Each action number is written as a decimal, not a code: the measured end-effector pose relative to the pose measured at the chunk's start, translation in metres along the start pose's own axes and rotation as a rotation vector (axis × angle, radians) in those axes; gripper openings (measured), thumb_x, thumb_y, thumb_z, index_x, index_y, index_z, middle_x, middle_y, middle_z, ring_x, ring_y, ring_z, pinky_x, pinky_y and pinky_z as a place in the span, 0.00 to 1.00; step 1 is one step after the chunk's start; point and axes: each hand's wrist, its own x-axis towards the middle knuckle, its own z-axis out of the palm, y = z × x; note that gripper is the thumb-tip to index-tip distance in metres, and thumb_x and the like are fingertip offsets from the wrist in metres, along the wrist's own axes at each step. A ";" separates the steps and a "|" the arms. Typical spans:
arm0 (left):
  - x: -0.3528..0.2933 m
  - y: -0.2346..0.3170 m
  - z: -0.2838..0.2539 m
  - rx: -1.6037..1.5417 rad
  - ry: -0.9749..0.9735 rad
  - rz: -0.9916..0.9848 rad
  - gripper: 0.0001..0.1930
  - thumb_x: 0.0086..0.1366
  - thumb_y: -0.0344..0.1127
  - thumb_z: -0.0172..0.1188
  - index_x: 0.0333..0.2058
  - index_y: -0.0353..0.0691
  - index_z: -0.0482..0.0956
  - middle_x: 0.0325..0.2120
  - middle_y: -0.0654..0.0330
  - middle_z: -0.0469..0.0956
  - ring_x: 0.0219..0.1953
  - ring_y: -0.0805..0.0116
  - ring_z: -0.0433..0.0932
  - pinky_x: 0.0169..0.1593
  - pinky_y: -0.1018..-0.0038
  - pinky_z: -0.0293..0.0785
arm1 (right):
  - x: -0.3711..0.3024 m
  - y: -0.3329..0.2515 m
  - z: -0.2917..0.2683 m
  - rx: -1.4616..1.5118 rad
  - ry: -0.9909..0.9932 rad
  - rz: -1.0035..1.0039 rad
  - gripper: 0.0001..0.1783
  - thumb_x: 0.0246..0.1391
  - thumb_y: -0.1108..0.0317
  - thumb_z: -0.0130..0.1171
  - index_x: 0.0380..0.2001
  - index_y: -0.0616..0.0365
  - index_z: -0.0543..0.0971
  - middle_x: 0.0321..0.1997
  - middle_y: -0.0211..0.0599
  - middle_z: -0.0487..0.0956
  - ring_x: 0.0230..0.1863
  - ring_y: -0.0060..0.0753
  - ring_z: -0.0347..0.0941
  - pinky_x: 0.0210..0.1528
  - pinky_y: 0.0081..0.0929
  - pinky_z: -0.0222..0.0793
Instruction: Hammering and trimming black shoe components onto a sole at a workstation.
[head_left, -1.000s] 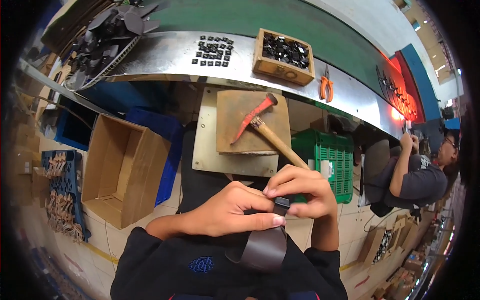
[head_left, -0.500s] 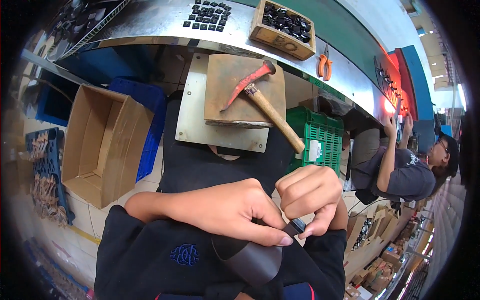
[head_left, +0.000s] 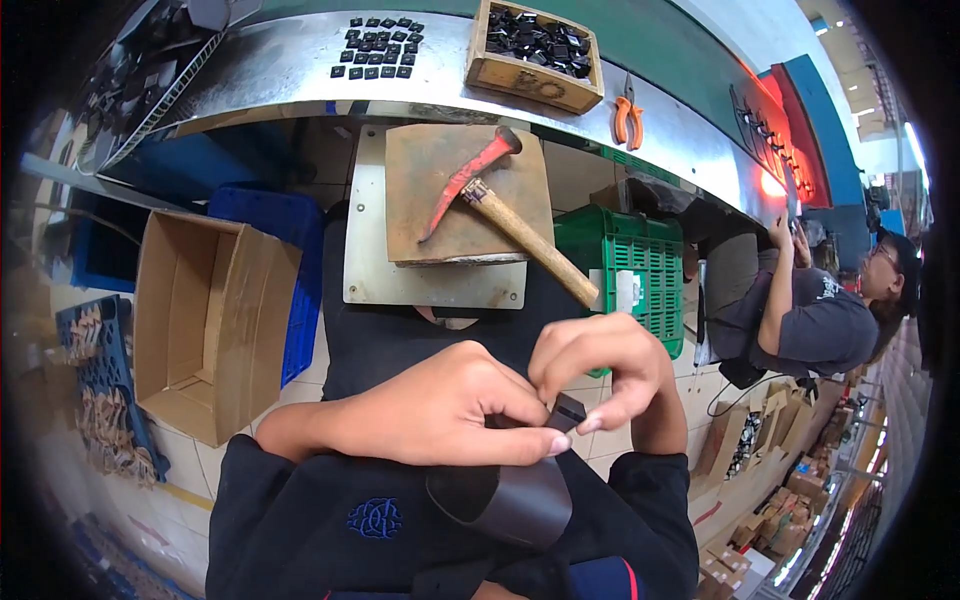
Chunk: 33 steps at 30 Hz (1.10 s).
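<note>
My left hand [head_left: 450,405] pinches the end of a curved dark brown strap-like band [head_left: 527,505], which hangs in a bend in front of my shirt. At that end sits a small black block [head_left: 568,410]. My right hand [head_left: 612,362] closes around the block from the right, its thumb and curled fingers on either side. Beyond my hands a hammer [head_left: 530,240], with a worn red head and a wooden handle, lies on a brown-topped block [head_left: 410,190]. This rests on a pale metal plate [head_left: 365,270] over my lap.
The metal workbench [head_left: 260,80] holds rows of small black pieces [head_left: 380,45], a wooden box [head_left: 535,82] of similar pieces and orange-handled pliers [head_left: 628,120]. A cardboard box [head_left: 190,330] stands left; a green crate [head_left: 640,280] stands right. A co-worker [head_left: 820,320] sits by a glowing red heater [head_left: 775,175].
My hands and the band have come slightly up in the picture. The right fingers are less tightly curled, and more of the black block shows. The bench scene has shifted left with the view.
</note>
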 end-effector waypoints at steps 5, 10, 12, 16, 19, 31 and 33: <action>0.003 -0.001 0.008 0.016 0.219 0.011 0.17 0.67 0.41 0.63 0.25 0.32 0.79 0.16 0.55 0.73 0.19 0.64 0.73 0.25 0.68 0.65 | -0.009 0.031 0.024 0.055 0.297 -0.133 0.35 0.52 0.35 0.64 0.41 0.61 0.79 0.42 0.44 0.78 0.44 0.41 0.73 0.48 0.37 0.70; 0.007 -0.020 0.018 -0.403 0.011 -0.070 0.20 0.78 0.43 0.44 0.51 0.30 0.74 0.45 0.52 0.77 0.50 0.63 0.75 0.58 0.70 0.68 | 0.001 0.027 0.060 0.329 0.617 0.020 0.35 0.59 0.29 0.48 0.33 0.56 0.74 0.40 0.40 0.74 0.46 0.38 0.69 0.56 0.41 0.65; 0.008 -0.011 0.021 -0.465 0.001 -0.135 0.20 0.79 0.43 0.43 0.50 0.30 0.75 0.45 0.53 0.77 0.51 0.65 0.74 0.58 0.70 0.68 | 0.002 0.024 0.060 0.350 0.616 0.025 0.36 0.59 0.28 0.47 0.33 0.56 0.75 0.39 0.40 0.74 0.46 0.38 0.69 0.56 0.41 0.65; 0.005 -0.014 0.025 -0.559 -0.001 -0.200 0.19 0.79 0.43 0.44 0.47 0.31 0.75 0.45 0.56 0.75 0.52 0.67 0.73 0.59 0.70 0.67 | 0.004 0.018 0.064 0.354 0.626 0.057 0.37 0.59 0.27 0.45 0.29 0.55 0.75 0.36 0.39 0.74 0.44 0.39 0.70 0.55 0.42 0.66; 0.007 -0.015 0.026 -0.559 0.005 -0.215 0.18 0.79 0.42 0.44 0.46 0.31 0.75 0.44 0.55 0.74 0.52 0.67 0.72 0.58 0.70 0.67 | 0.003 0.016 0.067 0.336 0.638 0.058 0.37 0.60 0.29 0.45 0.28 0.56 0.75 0.35 0.38 0.75 0.42 0.39 0.70 0.51 0.41 0.67; 0.006 -0.018 0.029 -0.516 0.005 -0.146 0.16 0.78 0.39 0.43 0.45 0.32 0.73 0.43 0.57 0.73 0.50 0.67 0.72 0.57 0.71 0.67 | -0.006 0.029 0.065 0.517 0.563 -0.037 0.31 0.63 0.41 0.55 0.33 0.63 0.80 0.37 0.41 0.79 0.47 0.45 0.72 0.53 0.42 0.67; 0.007 -0.020 0.028 -0.509 -0.008 -0.146 0.16 0.78 0.39 0.42 0.45 0.32 0.73 0.43 0.57 0.73 0.50 0.67 0.72 0.57 0.71 0.67 | -0.005 0.028 0.063 0.505 0.547 -0.031 0.29 0.64 0.42 0.55 0.33 0.63 0.81 0.37 0.41 0.79 0.46 0.44 0.72 0.52 0.42 0.67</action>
